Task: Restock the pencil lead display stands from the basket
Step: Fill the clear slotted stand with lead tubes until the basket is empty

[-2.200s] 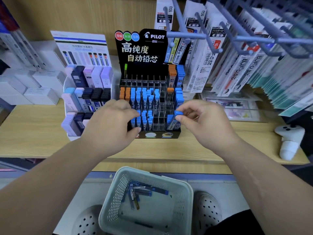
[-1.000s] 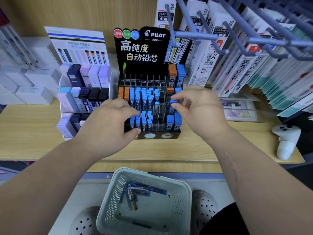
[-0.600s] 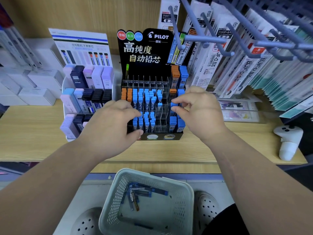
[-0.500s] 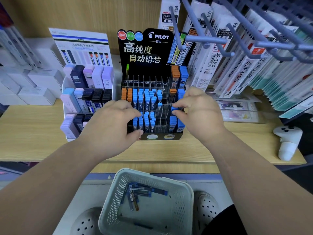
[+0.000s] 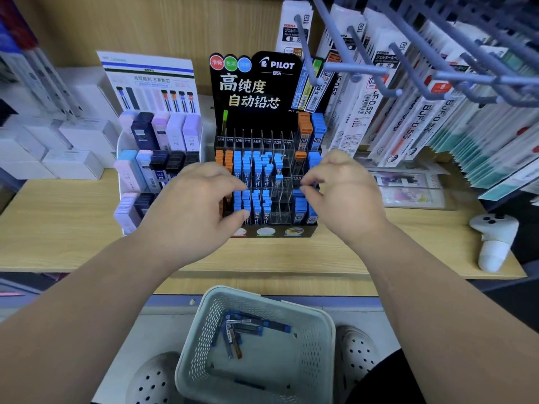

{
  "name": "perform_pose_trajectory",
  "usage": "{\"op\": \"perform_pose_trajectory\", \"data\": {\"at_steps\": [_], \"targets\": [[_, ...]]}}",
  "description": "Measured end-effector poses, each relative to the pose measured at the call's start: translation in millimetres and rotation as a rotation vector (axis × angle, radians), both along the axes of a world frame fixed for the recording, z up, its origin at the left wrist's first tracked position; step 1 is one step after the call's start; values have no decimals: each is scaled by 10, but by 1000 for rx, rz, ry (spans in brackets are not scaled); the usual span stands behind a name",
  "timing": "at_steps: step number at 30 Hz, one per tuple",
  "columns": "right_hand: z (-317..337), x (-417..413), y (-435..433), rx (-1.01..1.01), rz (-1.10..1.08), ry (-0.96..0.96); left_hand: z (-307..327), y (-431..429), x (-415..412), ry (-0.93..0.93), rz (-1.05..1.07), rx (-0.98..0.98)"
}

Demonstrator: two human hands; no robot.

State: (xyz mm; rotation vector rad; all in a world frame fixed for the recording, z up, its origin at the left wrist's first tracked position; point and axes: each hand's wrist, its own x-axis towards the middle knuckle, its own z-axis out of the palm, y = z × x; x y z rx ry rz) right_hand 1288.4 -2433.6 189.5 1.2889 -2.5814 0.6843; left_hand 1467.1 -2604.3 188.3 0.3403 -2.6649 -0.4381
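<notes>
From my feed, both hands are up at the black Pilot display stand point(image 5: 253, 91), which sits on the desk point(image 5: 58, 223). My left hand point(image 5: 198, 211) hangs over the stand's front left columns. Its fingers point(image 5: 233, 185) are curled and the thumb tip is near the front row of blue caps. The palm hides whatever is under it, so I cannot tell whether it holds anything.

My right hand point(image 5: 347, 196) is at the right-hand columns. Thumb and forefinger are drawn together on what looks like a blue-capped lead case point(image 5: 313, 185) in the middle tier, though the view there is blurred.

The basket point(image 5: 323, 325) sits low in front of the desk with a few loose lead cases point(image 5: 248, 328) lying in its bottom. A white stand of pastel cases point(image 5: 157, 158) is just beside the black one, on its left. A white controller point(image 5: 493, 237) stands at the desk's right end.
</notes>
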Motion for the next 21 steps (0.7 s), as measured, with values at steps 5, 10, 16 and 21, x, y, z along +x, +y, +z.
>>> {"op": "perform_pose_trajectory", "data": {"at_steps": [5, 10, 16, 21], "targets": [[152, 55, 158, -154, -36, 68, 120, 45, 150, 102, 16, 22], [-1, 393, 379, -92, 85, -62, 68, 152, 554, 114, 52, 78], [-883, 831, 653, 597, 245, -415, -664, 122, 1223, -233, 280, 314], [-1992, 1100, 782, 966, 96, -713, -1632, 228, 1457, -668, 419, 503]]}}
